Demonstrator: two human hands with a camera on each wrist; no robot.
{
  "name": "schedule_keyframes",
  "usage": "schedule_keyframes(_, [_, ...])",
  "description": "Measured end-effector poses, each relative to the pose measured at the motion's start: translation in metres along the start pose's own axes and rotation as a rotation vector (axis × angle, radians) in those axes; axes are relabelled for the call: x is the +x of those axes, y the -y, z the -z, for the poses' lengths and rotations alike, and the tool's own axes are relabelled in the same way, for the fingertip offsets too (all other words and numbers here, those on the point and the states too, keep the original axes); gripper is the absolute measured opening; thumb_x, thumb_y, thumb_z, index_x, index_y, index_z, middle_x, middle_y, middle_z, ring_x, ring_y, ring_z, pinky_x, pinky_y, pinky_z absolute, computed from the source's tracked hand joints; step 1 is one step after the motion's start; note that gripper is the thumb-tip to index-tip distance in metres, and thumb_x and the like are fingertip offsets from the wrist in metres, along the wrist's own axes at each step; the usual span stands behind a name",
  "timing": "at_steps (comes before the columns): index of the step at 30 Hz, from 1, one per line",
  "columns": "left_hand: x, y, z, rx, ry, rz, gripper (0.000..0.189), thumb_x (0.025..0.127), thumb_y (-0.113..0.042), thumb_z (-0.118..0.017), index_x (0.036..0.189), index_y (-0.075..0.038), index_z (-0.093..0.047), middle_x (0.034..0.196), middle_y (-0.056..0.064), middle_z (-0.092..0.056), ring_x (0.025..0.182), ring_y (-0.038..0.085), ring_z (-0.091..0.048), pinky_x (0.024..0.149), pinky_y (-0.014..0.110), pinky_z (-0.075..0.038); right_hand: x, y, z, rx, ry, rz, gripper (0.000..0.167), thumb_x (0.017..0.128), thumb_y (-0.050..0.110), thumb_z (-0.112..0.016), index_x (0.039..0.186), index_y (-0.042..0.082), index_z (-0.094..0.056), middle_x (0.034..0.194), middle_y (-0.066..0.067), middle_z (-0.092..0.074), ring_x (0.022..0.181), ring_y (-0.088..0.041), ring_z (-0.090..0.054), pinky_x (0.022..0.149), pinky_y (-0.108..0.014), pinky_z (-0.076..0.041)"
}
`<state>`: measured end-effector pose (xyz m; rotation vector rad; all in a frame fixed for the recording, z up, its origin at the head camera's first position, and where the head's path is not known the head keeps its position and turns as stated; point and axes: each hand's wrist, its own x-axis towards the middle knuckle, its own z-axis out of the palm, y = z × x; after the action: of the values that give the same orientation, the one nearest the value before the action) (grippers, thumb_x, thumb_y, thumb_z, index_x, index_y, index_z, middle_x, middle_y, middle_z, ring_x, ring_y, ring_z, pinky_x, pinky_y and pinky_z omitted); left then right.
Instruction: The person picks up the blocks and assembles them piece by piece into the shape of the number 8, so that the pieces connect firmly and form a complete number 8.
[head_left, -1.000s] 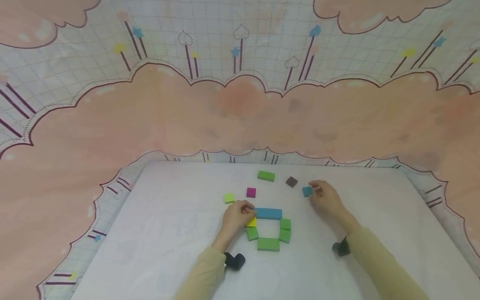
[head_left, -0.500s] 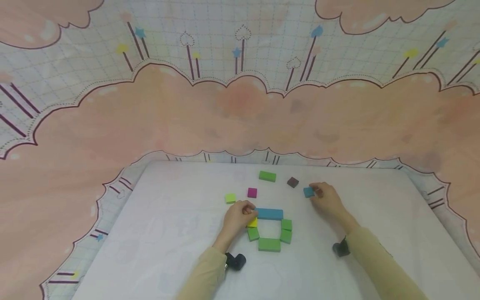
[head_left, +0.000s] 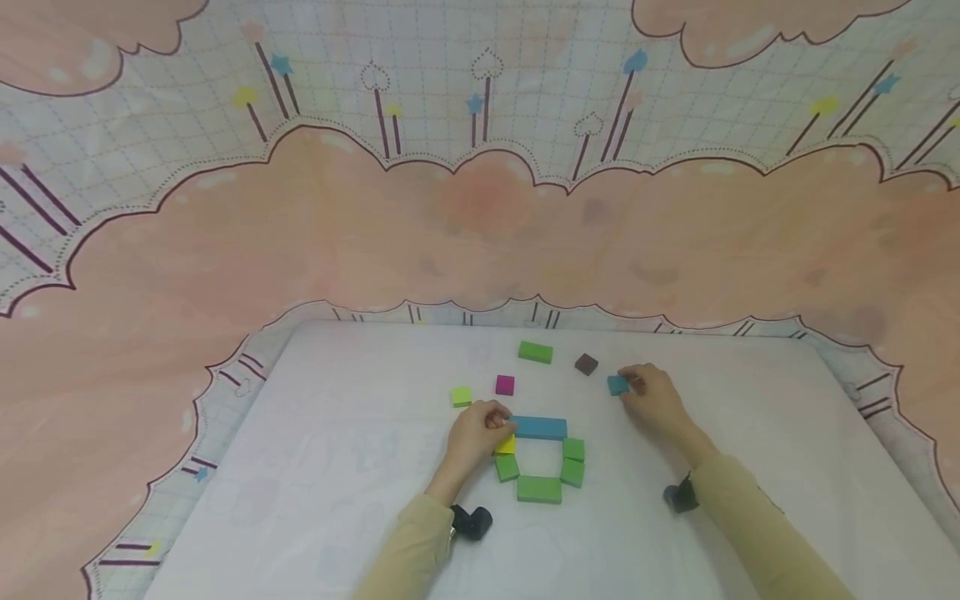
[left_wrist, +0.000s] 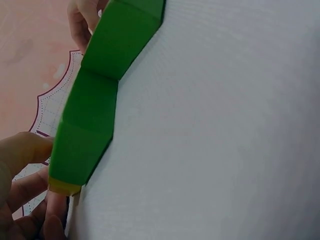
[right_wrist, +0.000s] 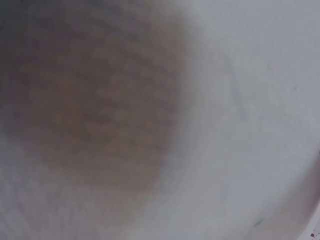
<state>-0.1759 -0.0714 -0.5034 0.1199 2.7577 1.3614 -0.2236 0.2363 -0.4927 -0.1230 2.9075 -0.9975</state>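
My left hand (head_left: 474,435) is at the left end of the long blue block (head_left: 538,428), its thumb and fingers pinching the yellow block (head_left: 505,445) at the ring's upper left corner. Part of that yellow block (left_wrist: 65,186) shows beyond the green blocks in the left wrist view, with fingers (left_wrist: 25,152) around it. Toward the back right, my right hand (head_left: 654,402) pinches a small blue block (head_left: 617,384) at the table surface. Green blocks make up the ring's sides, and a longer green block (head_left: 539,489) forms its near side. The right wrist view is mostly a blurred brown shape.
Behind the ring lie a lime block (head_left: 461,397), a magenta block (head_left: 505,385), a green oblong block (head_left: 536,352) and a dark brown block (head_left: 587,364). The white table (head_left: 300,467) reaches back to a patterned cloth (head_left: 480,233).
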Motion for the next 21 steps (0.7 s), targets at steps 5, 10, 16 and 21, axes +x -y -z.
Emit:
schedule_keyframes(5, [0.0003,-0.0001,0.0000,0.005,0.001,0.005,0.019,0.084,-0.025,-0.072,0.095,-0.011,-0.070,0.080,0.000,-0.058,0.070,0.011,-0.049,0.062,0.021,-0.039,0.0004,0.0003,-0.0006,-0.002,0.000,0.006,0.040,0.089,0.010,-0.057,0.127,-0.001,-0.052,0.126,-0.025,-0.052,0.116,-0.041,-0.048,0.098,-0.056,-0.041])
schedule_keyframes(10, [0.0004,-0.0006,0.0002,0.008,0.002,-0.001,0.019,0.084,-0.025,-0.071,0.096,-0.011,-0.070,0.080,0.001,-0.058,0.070,0.011,-0.049,0.062,0.021,-0.040,0.0001,-0.0011,-0.0005,0.002,-0.001,0.003,0.040,0.090,0.011,-0.057,0.127,-0.002,-0.051,0.128,-0.025,-0.051,0.118,-0.041,-0.047,0.100,-0.056,-0.040])
schedule_keyframes(16, [0.0002,-0.0006,0.0005,0.011,0.002,-0.005,0.019,0.084,-0.025,-0.072,0.096,-0.010,-0.070,0.079,0.001,-0.058,0.070,0.011,-0.048,0.062,0.021,-0.039,-0.0014,0.0001,0.0001,0.015,-0.006,-0.011,0.040,0.090,0.012,-0.057,0.127,-0.002,-0.051,0.130,-0.026,-0.050,0.120,-0.042,-0.048,0.102,-0.056,-0.039])
schedule_keyframes(21, [0.0005,0.0001,0.0004,0.007,0.004,-0.002,0.019,0.084,-0.025,-0.071,0.096,-0.011,-0.070,0.079,0.000,-0.058,0.070,0.011,-0.048,0.062,0.021,-0.039,-0.0032,0.0020,0.0006,0.026,-0.013,-0.010,0.040,0.090,0.012,-0.058,0.126,-0.003,-0.051,0.129,-0.027,-0.051,0.120,-0.043,-0.048,0.102,-0.056,-0.040])
